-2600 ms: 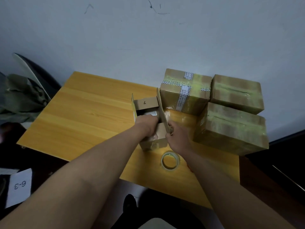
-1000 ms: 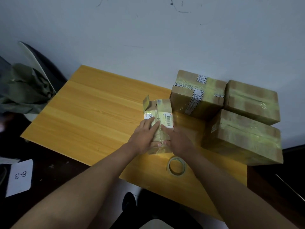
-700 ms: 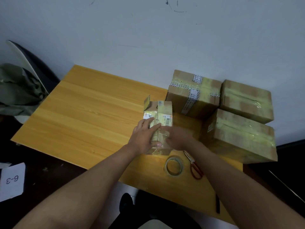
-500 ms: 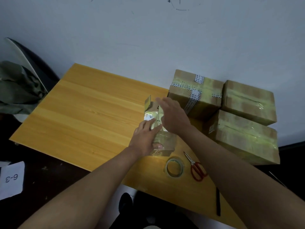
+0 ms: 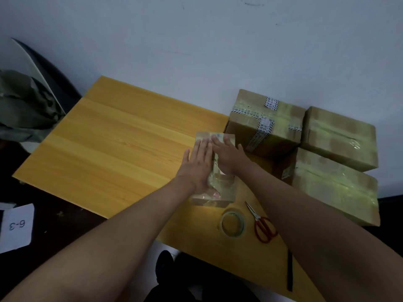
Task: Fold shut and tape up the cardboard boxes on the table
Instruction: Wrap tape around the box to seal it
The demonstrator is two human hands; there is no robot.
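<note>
Both hands, the left hand (image 5: 199, 165) and right hand (image 5: 229, 156), press flat, fingers straight, on the small tape-wrapped brown cardboard box (image 5: 222, 188), gripping nothing.

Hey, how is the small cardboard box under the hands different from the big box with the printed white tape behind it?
The small cardboard box is narrower and lower than the big cardboard box with printed white tape. The small box lies near the table's front under the flat left hand and right hand; the big box stands untouched by the wall. The small box shows clear tape only; the big box adds white printed strips. Both are brown, closed cardboard.
</note>
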